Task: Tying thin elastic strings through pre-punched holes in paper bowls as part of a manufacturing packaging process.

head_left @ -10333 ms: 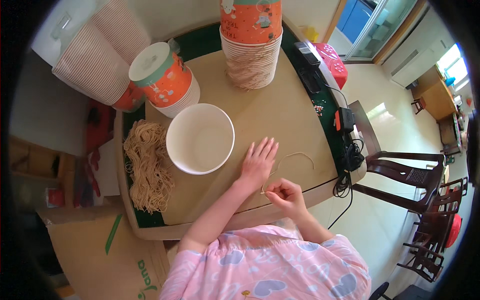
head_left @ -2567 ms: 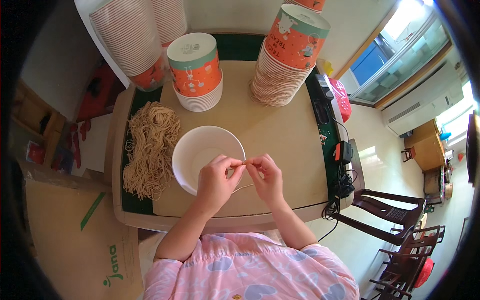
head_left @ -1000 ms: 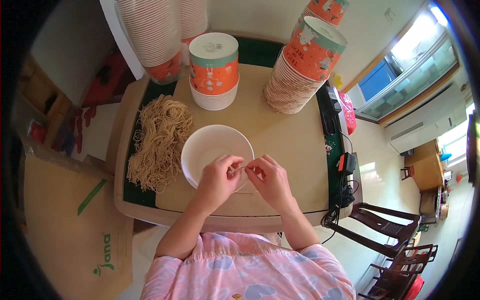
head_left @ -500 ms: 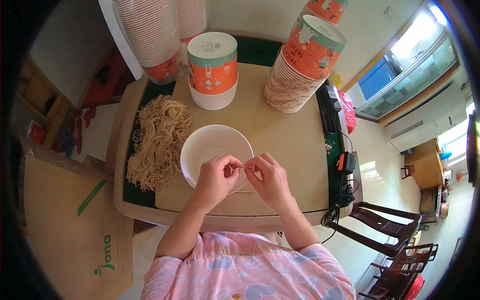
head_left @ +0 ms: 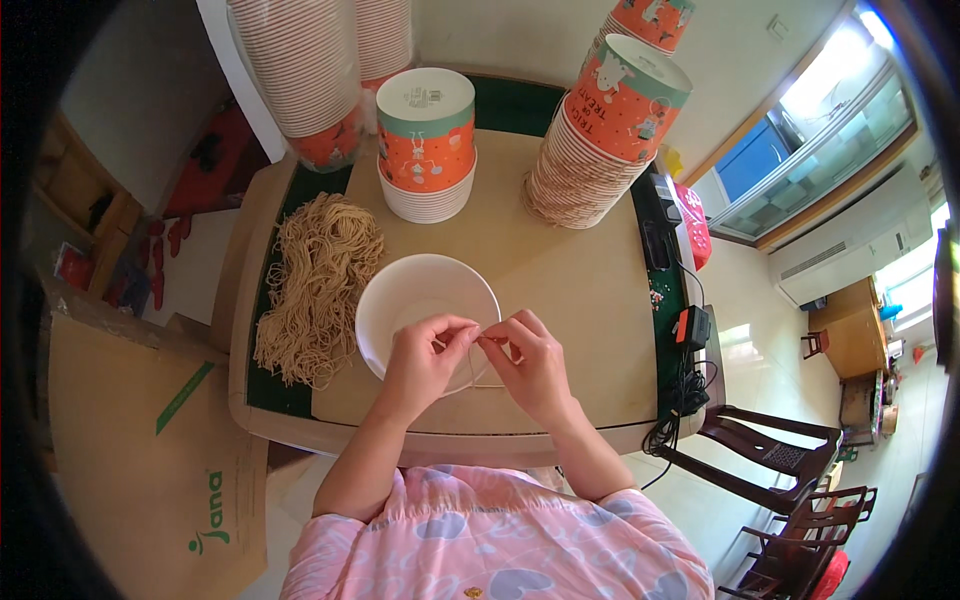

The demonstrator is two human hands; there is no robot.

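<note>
Over the near right rim of a white paper bucket (head_left: 390, 300), my two hands meet fingertip to fingertip. My left hand (head_left: 428, 358) is closed in a pinch on a thin beige cord (head_left: 473, 375), which hangs down below the fingers. My right hand (head_left: 530, 362) pinches the same cord right beside it; the exact spot between the fingertips is too small to make out. The bucket stands with its mouth up, and its inside looks white and bare. Left of it lies a loose heap of beige cords (head_left: 318, 290).
Upside-down orange and green paper buckets (head_left: 428, 150) stand behind. A taller bucket stack (head_left: 590, 150) leans at the back right, and plastic-wrapped stacks (head_left: 300, 80) rise at the back left. A power strip (head_left: 658, 225) and black cables (head_left: 685, 390) line the right table edge.
Both hands have shifted slightly left and drawn closer together at the fingertips. The cord's end now hangs below the pinch. The white bucket sits a little further left in view.
</note>
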